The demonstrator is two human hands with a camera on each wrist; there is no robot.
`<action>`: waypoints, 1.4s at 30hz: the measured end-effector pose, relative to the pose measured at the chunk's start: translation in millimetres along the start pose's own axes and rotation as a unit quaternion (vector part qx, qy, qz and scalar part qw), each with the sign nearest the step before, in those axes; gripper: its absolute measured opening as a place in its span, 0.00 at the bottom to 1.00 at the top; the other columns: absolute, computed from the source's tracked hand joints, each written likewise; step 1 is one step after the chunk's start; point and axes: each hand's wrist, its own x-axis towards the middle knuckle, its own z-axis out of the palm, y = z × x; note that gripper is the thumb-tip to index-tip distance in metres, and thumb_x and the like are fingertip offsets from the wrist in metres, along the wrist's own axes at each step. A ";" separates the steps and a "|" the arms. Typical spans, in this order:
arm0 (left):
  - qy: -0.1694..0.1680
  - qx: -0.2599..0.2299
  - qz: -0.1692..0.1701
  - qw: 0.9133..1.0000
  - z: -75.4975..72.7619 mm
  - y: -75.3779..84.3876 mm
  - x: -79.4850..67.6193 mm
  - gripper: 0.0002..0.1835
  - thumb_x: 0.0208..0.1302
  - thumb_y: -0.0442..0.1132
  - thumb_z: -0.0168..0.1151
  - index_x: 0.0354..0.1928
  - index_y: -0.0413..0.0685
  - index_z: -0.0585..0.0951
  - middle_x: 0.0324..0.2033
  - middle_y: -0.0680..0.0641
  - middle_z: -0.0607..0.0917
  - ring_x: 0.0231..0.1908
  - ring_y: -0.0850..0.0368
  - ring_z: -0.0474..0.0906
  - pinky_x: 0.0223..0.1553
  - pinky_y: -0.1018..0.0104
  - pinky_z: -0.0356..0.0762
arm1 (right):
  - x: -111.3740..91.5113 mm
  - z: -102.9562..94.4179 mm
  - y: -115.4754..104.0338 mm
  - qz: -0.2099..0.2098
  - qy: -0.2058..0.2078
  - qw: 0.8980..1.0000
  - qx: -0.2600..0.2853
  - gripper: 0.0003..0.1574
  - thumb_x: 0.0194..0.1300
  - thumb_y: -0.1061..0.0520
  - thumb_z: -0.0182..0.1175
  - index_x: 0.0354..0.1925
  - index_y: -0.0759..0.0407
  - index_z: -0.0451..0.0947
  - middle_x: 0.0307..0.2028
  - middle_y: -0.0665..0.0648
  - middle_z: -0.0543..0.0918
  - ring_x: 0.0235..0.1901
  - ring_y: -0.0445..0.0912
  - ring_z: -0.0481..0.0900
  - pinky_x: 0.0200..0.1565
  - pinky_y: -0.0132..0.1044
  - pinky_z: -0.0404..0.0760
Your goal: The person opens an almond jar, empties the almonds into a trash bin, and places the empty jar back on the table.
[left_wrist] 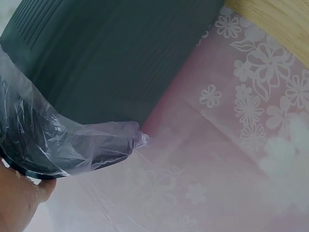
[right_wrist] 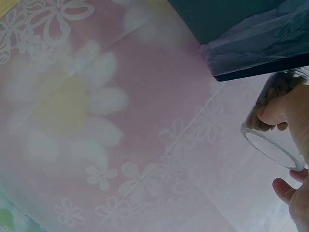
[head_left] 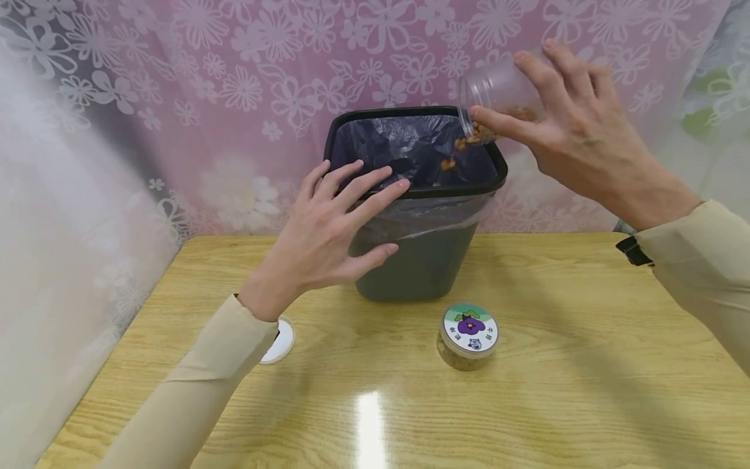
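Observation:
My right hand [head_left: 586,124] grips a clear plastic jar [head_left: 498,88], tipped on its side above the right edge of a dark grey trash bin [head_left: 416,260]. Small brown nut-like pieces [head_left: 480,133] spill from the jar's mouth, and a few fall into the bin. In the right wrist view more brown pieces [right_wrist: 277,96] show through the jar wall. My left hand [head_left: 328,228] rests at the bin's front left rim, fingers spread over the edge and thumb along the outside. A black liner [head_left: 404,140] lines the bin, its clear-looking edge [left_wrist: 82,145] folded over the outside.
A second, lidded jar [head_left: 469,335] with a purple picture on its lid stands in front of the bin. A white round lid [head_left: 280,342] lies partly behind my left wrist. The wooden table [head_left: 545,404] meets a pink flowered curtain [head_left: 263,98].

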 end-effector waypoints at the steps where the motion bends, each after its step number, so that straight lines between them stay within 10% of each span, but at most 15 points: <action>1: 0.001 0.001 -0.001 1.000 0.4 0.1 0.5 0.39 0.65 0.66 0.59 0.76 0.65 0.67 0.71 0.48 0.74 0.72 0.39 0.67 0.72 0.32 0.56 | 0.4 0.0 0.2 0.001 0.001 1.000 0.001 0.58 0.58 0.71 0.66 0.76 0.33 0.60 0.71 0.73 0.64 0.71 0.72 0.62 0.51 0.68 0.70; 13: 0.000 0.003 -0.004 1.000 2.7 1.0 3.4 0.39 0.66 0.66 0.59 0.76 0.65 0.67 0.71 0.48 0.74 0.72 0.39 0.66 0.73 0.33 0.54 | 4.0 -0.2 1.0 -0.013 0.017 1.000 -0.009 0.50 0.66 0.70 0.62 0.76 0.33 0.61 0.70 0.73 0.65 0.70 0.72 0.63 0.49 0.68 0.71; 42: 0.001 0.006 -0.010 1.000 3.8 2.6 -1.8 0.40 0.64 0.66 0.61 0.76 0.65 0.66 0.71 0.48 0.72 0.73 0.39 0.64 0.74 0.32 0.53 | 10.7 -11.3 -1.0 -0.041 -0.016 0.999 -0.017 0.71 0.43 0.70 0.77 0.78 0.33 0.58 0.72 0.73 0.62 0.72 0.73 0.60 0.54 0.69 0.70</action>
